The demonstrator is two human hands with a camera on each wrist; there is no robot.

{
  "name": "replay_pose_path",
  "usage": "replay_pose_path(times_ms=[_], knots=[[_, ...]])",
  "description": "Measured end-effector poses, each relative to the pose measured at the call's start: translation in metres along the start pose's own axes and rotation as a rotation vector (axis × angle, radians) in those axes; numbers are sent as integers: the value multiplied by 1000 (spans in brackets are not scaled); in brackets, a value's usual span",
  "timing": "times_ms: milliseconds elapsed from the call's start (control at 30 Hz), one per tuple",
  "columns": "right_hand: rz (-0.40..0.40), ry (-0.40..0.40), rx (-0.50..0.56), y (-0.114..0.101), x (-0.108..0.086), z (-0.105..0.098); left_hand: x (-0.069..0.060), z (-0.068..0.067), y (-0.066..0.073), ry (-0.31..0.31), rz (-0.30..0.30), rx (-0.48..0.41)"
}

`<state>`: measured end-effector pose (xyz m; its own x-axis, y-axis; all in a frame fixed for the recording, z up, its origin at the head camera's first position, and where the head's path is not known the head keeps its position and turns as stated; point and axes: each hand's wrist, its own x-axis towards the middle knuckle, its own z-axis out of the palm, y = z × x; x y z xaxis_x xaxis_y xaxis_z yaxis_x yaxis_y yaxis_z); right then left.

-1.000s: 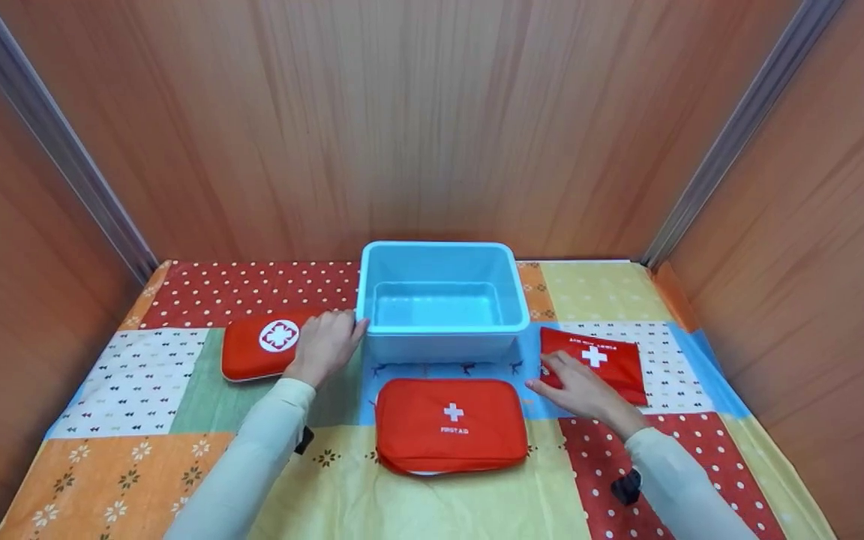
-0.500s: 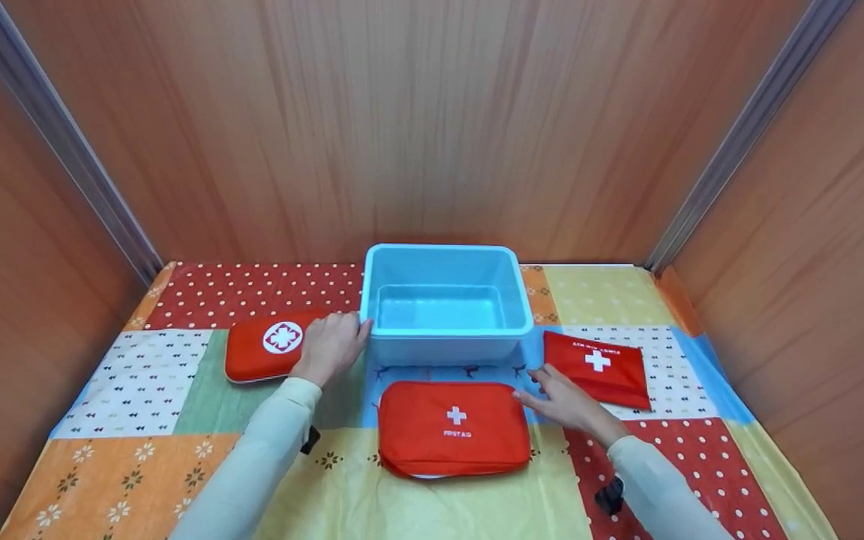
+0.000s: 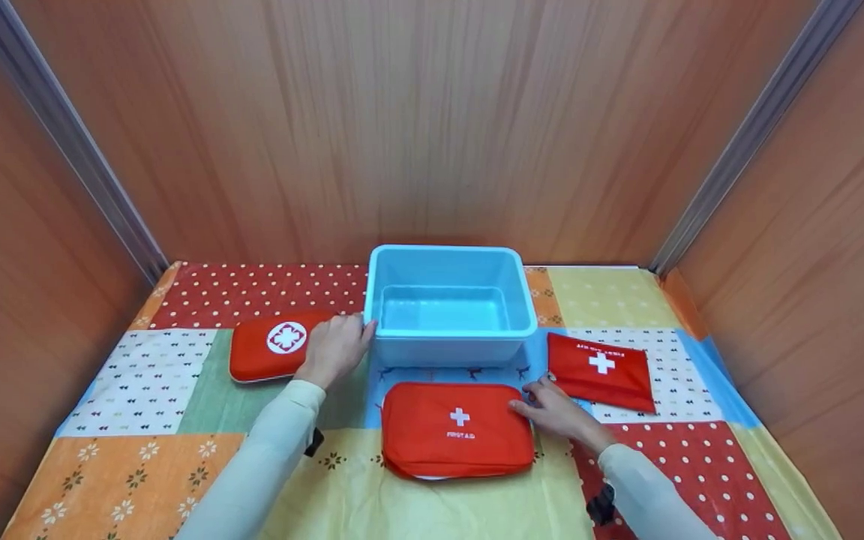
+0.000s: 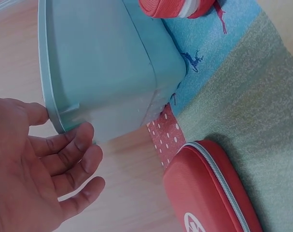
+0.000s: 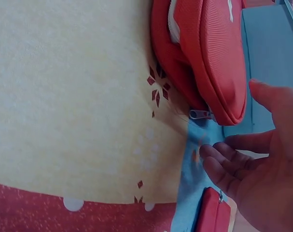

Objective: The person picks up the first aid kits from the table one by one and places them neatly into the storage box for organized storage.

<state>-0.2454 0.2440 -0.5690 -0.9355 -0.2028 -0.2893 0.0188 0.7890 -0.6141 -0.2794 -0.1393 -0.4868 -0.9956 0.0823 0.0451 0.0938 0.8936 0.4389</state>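
A light blue plastic bin point(image 3: 451, 352) stands at the back middle, its inside bare. My left hand point(image 3: 336, 349) pinches its left front rim between thumb and fingers, which the left wrist view shows close up. In front of the bin lies a red zipped first aid bag point(image 3: 458, 450) with a white cross. My right hand point(image 3: 558, 412) is at the bag's right back corner, thumb over the top side and fingers beyond the edge. In the right wrist view the fingers point(image 5: 228, 166) are loosely bent and apart from the bag.
A red hard case point(image 3: 256, 352) with a white round emblem lies left of the bin, partly behind my left hand. Right of the bin lies a flat red first aid pouch point(image 3: 627, 382). A patchwork cloth point(image 3: 124, 480) covers the table, and a wood-grain wall point(image 3: 432, 127) rises behind.
My right hand has moved left from the flat pouch to the corner of the first aid bag. My left hand stays on the bin's rim. The whole view has shifted slightly.
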Motion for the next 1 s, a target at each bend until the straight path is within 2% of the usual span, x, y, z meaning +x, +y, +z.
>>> replay_pose_path(times_ms=[567, 833, 1000], knots=[[35, 8, 31, 3, 3, 9, 1, 3, -1, 9, -4, -17], [82, 5, 150, 5, 4, 12, -1, 4, -2, 21, -10, -14], [86, -28, 258, 7, 4, 10, -1, 4, -2, 13, -20, -11]])
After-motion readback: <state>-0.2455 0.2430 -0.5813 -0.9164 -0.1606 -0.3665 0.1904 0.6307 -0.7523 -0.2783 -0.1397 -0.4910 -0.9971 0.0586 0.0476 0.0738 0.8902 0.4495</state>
